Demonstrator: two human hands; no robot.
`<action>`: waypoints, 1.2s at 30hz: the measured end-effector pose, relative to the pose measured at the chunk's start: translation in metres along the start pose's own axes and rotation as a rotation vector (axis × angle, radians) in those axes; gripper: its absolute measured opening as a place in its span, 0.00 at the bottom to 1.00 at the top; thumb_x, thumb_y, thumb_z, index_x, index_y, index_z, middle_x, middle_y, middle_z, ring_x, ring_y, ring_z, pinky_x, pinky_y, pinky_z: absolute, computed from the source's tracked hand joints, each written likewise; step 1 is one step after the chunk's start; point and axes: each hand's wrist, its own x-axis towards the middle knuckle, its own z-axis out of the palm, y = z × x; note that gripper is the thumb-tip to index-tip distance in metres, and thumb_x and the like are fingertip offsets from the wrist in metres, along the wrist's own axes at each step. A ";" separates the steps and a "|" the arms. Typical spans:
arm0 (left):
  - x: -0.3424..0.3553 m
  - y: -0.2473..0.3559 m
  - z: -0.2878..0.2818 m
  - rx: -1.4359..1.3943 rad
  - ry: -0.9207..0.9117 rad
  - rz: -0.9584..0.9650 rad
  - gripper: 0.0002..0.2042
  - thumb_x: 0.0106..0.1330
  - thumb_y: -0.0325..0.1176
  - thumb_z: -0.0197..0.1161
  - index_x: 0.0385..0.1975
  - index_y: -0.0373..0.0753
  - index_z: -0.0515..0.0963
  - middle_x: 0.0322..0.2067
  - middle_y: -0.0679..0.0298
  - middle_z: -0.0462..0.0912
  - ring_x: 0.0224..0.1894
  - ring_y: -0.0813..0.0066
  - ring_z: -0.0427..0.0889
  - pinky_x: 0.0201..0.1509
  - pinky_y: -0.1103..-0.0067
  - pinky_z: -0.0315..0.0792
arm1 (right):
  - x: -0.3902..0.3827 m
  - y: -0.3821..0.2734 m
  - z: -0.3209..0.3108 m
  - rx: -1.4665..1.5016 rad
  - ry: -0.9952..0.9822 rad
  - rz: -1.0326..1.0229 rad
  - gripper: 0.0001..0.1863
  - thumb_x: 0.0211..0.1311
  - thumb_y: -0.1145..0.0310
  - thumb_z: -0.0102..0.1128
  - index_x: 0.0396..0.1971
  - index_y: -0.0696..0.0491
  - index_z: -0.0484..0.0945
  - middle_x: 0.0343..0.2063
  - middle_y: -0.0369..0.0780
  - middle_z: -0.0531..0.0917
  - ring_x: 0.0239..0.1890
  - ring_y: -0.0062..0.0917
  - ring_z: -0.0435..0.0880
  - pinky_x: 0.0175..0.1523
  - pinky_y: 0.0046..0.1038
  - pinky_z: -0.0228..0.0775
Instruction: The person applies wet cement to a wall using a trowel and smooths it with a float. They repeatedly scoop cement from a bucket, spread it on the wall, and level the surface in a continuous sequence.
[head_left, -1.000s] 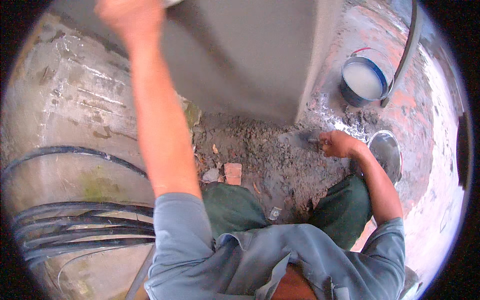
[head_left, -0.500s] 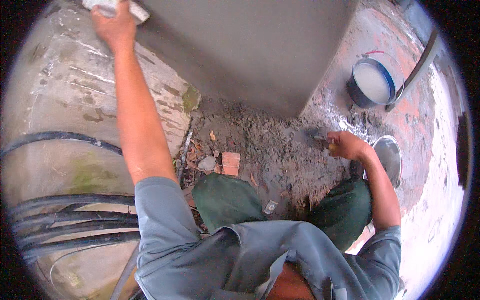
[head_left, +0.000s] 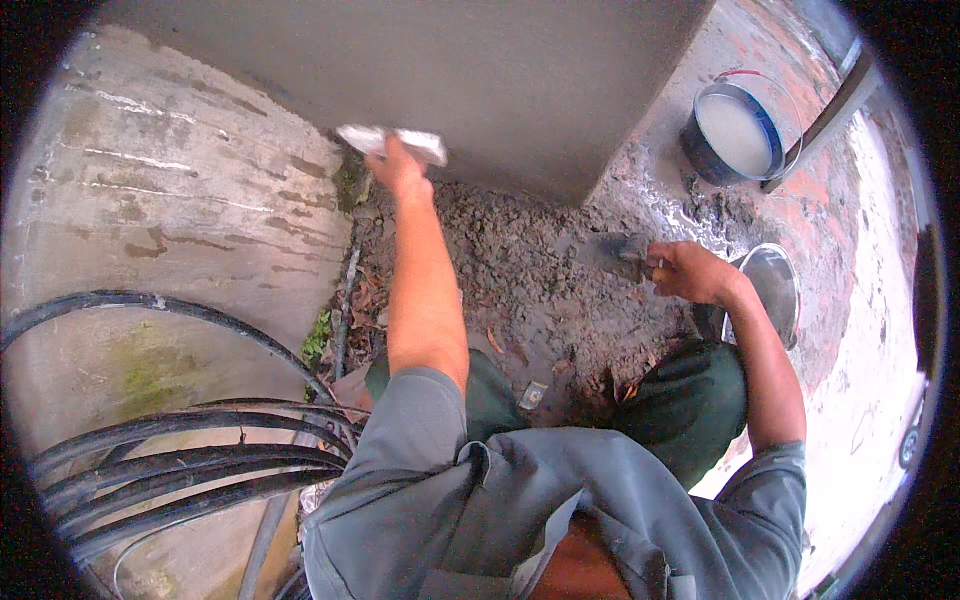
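Note:
My left hand (head_left: 402, 172) is closed on a white, block-shaped plastering float (head_left: 420, 147), blurred by motion, against the lower edge of the smooth grey rendered wall (head_left: 480, 80). Below and to the right, my right hand (head_left: 690, 271) is closed round the handle of a trowel (head_left: 618, 250). Its dark, mortar-smeared blade points left, low over the muddy ground (head_left: 530, 255), and the fingers hide most of its handle.
A dark bucket (head_left: 702, 158) of cloudy water stands at the far right, with a metal pan (head_left: 772, 290) beside my right wrist. Thick black cables (head_left: 180, 460) loop across the left. A stained concrete slab (head_left: 200, 230) lies beyond them. My knees flank the wet ground.
My left hand has swept the float right and nearer along the wall, from the upper left to its lower edge. My right hand has hardly moved, still with the trowel. The view has shifted slightly.

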 end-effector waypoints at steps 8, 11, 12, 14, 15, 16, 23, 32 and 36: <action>-0.028 0.047 0.038 -0.288 -0.042 -0.081 0.21 0.72 0.43 0.57 0.56 0.33 0.70 0.51 0.53 0.79 0.48 0.59 0.82 0.45 0.60 0.80 | -0.012 -0.005 -0.007 0.028 0.010 0.002 0.17 0.57 0.67 0.67 0.44 0.56 0.76 0.36 0.51 0.85 0.42 0.49 0.84 0.48 0.44 0.75; -0.026 0.122 0.052 0.031 0.014 0.463 0.33 0.68 0.36 0.60 0.68 0.27 0.58 0.57 0.46 0.74 0.52 0.59 0.80 0.51 0.63 0.79 | -0.016 -0.004 -0.008 0.061 0.034 -0.004 0.16 0.59 0.67 0.65 0.45 0.56 0.76 0.37 0.51 0.85 0.42 0.49 0.84 0.48 0.44 0.75; -0.024 0.133 0.056 0.009 -0.055 0.559 0.35 0.68 0.37 0.59 0.71 0.28 0.54 0.61 0.43 0.70 0.55 0.56 0.79 0.53 0.65 0.79 | -0.015 -0.004 -0.008 0.084 0.033 0.007 0.15 0.61 0.68 0.63 0.47 0.55 0.77 0.36 0.51 0.85 0.42 0.49 0.85 0.48 0.44 0.75; -0.017 0.133 0.054 0.094 0.093 0.574 0.24 0.70 0.37 0.59 0.59 0.28 0.64 0.49 0.49 0.76 0.44 0.60 0.81 0.45 0.66 0.79 | -0.016 -0.004 -0.009 0.126 0.041 0.019 0.16 0.56 0.71 0.66 0.43 0.57 0.75 0.32 0.48 0.82 0.37 0.40 0.81 0.45 0.39 0.73; -0.010 0.125 0.053 0.104 0.112 0.694 0.19 0.71 0.37 0.59 0.53 0.28 0.69 0.43 0.52 0.80 0.39 0.62 0.82 0.41 0.66 0.79 | -0.016 -0.005 -0.008 0.120 0.036 0.058 0.16 0.54 0.72 0.68 0.42 0.57 0.75 0.30 0.46 0.81 0.34 0.35 0.80 0.44 0.36 0.73; -0.007 0.105 0.046 0.268 0.192 0.846 0.21 0.72 0.36 0.58 0.56 0.27 0.67 0.46 0.50 0.79 0.40 0.60 0.82 0.44 0.67 0.79 | -0.018 -0.005 -0.009 0.131 0.031 0.048 0.15 0.56 0.72 0.66 0.44 0.56 0.76 0.32 0.48 0.82 0.37 0.40 0.81 0.45 0.38 0.73; 0.013 -0.070 -0.020 0.099 0.006 -0.273 0.27 0.73 0.44 0.50 0.67 0.35 0.62 0.60 0.49 0.73 0.55 0.53 0.79 0.58 0.57 0.76 | -0.040 -0.002 -0.006 0.088 0.084 0.026 0.14 0.55 0.72 0.64 0.41 0.56 0.76 0.32 0.51 0.83 0.39 0.50 0.83 0.43 0.44 0.74; 0.026 -0.120 -0.025 -0.197 0.046 -0.363 0.26 0.73 0.48 0.51 0.65 0.38 0.65 0.60 0.51 0.73 0.59 0.50 0.75 0.61 0.47 0.71 | -0.057 0.003 -0.012 0.182 0.048 0.096 0.18 0.51 0.76 0.68 0.42 0.57 0.75 0.35 0.50 0.83 0.41 0.51 0.82 0.45 0.43 0.73; 0.077 -0.073 -0.038 -0.193 0.082 -0.243 0.25 0.73 0.46 0.52 0.63 0.37 0.67 0.59 0.53 0.75 0.56 0.52 0.77 0.56 0.50 0.73 | -0.061 0.014 -0.010 0.213 0.022 0.129 0.19 0.50 0.76 0.69 0.44 0.57 0.76 0.36 0.50 0.83 0.41 0.49 0.83 0.46 0.42 0.73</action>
